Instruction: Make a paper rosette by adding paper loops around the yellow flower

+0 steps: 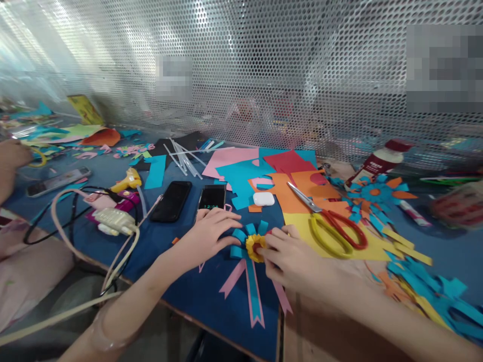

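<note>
1. On the blue table (188,291), a paper flower (255,247) lies near scissors (317,207)
2. Left hand (211,235) half open, apparently empty; right hand (292,255) curled against the flower, grip hidden
3. Light pressure should spare the loops (236,252)

Rosette (250,246) partly hidden by right fingers (277,242); co-worker's hand (15,153) cut off at left edge.

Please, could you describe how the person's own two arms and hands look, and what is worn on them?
The left hand and the right hand wear no gloves. No sleeve shows on either forearm. The left forearm has a smooth, rounded, pale bangle, seemingly translucent; no band shows on the right forearm.
</note>
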Demonstrator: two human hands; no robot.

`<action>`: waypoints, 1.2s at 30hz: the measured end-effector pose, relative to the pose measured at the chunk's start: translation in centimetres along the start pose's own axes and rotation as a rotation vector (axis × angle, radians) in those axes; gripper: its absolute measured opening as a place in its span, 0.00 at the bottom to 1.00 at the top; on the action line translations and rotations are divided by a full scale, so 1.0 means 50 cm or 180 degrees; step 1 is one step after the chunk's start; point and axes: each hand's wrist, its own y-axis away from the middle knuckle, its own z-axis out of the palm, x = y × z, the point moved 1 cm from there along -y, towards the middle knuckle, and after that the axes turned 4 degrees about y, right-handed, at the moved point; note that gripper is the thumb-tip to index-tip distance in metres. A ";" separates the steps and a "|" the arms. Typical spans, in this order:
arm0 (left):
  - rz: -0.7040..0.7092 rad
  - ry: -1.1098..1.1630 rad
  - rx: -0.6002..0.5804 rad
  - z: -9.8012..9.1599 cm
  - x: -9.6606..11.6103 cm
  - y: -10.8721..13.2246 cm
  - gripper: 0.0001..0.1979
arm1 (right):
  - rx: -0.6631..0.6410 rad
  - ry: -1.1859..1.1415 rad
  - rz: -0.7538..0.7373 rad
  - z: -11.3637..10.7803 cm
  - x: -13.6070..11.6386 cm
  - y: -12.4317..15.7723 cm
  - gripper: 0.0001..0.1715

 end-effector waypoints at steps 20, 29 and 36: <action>-0.0036 -0.0192 -0.0012 -0.015 0.032 0.041 0.09 | 0.0093 0.0011 -0.0026 0.003 -0.004 0.002 0.11; -0.0062 -0.0155 -0.0103 -0.008 0.034 0.042 0.06 | 0.0001 -0.0081 0.0088 0.004 -0.004 0.001 0.09; -0.0074 -0.0204 -0.0064 -0.001 0.031 0.041 0.07 | 0.0199 -0.0085 0.0035 0.003 -0.004 0.001 0.11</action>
